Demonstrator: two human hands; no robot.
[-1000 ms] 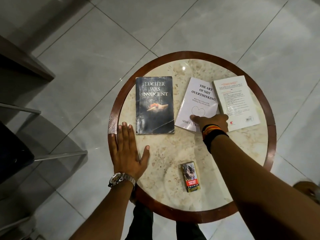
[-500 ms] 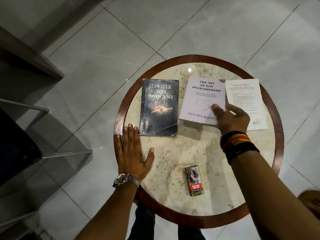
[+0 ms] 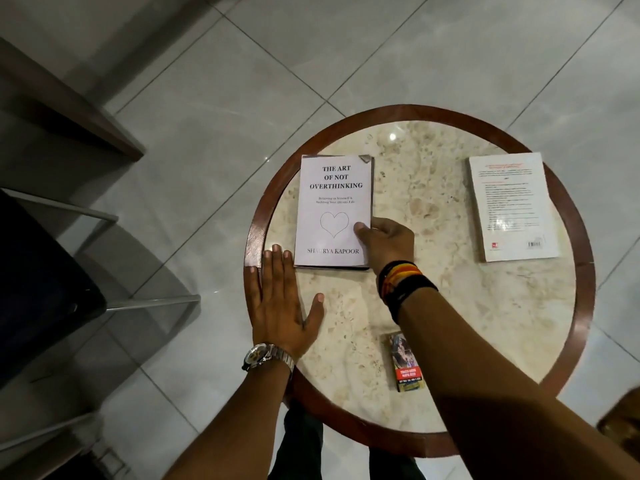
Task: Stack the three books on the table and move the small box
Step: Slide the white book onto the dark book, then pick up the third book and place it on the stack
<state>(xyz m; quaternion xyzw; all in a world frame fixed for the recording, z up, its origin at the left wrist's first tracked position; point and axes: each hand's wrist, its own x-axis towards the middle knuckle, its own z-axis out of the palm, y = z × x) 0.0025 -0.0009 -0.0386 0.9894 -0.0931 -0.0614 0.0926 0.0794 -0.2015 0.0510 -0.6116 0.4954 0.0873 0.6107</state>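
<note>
The right hand (image 3: 387, 241) pinches the lower right edge of the white paperback (image 3: 334, 209), thumb on the cover beside the drawn heart, fingers curled under the edge. That book, titled "The Art of Not Overthinking", lies squarely over a dark book (image 3: 371, 188), of which only a thin strip shows along its right and bottom sides. The left hand (image 3: 280, 303) lies flat and spread, gripping nothing, with its fingers over the table's rim and its fingertips just beside the stack's near left corner.

The round table (image 3: 585, 306) has a mottled cream stone top inside a reddish-brown wooden rim and stands on pale glossy floor tiles (image 3: 346, 57). A third book (image 3: 512, 206) lies back cover up near the far right rim, well apart from the stack, with bare stone between them. The small box (image 3: 407, 365), a printed pack with a red band, sits near the front edge, partly under the right forearm. A dark chair (image 3: 38, 285) stands to the left.
</note>
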